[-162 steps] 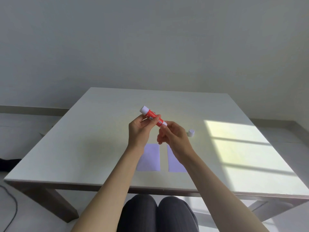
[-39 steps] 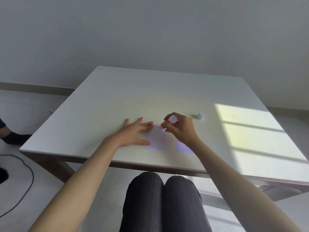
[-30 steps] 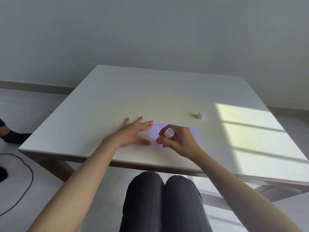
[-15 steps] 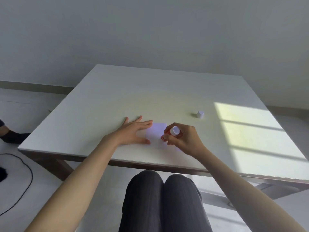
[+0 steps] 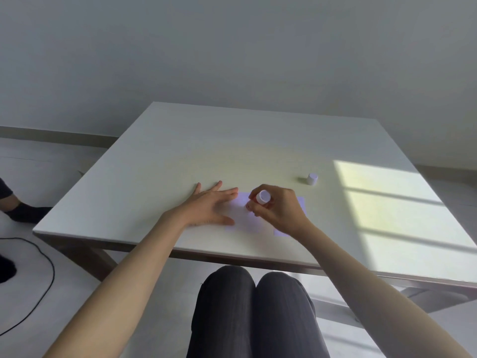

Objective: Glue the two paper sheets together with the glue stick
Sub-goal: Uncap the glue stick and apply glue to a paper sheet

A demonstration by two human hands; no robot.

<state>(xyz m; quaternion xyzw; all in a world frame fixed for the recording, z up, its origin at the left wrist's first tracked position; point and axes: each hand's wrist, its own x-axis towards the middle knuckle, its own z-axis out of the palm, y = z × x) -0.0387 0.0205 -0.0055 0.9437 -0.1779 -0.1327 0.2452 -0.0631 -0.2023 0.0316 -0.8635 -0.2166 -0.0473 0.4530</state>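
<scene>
Two pale lilac paper sheets lie side by side near the table's front edge: the left sheet (image 5: pixel 242 215) and the right sheet (image 5: pixel 300 205), mostly hidden under my right hand. My left hand (image 5: pixel 209 206) rests flat, fingers spread, on the left sheet's left edge. My right hand (image 5: pixel 277 210) is closed around the red glue stick (image 5: pixel 263 197), held upright with its white base up and its tip down on the left sheet. The stick's white cap (image 5: pixel 312 179) stands alone to the right.
The white table (image 5: pixel 180 161) has a sunlit patch at the right. My knees show below its front edge. A black cable and another person's foot are on the floor at the left.
Over the last second my right hand has slid the glue stick back and forth over the left sheet, now slightly farther from me. My left hand has stayed pressed down.
</scene>
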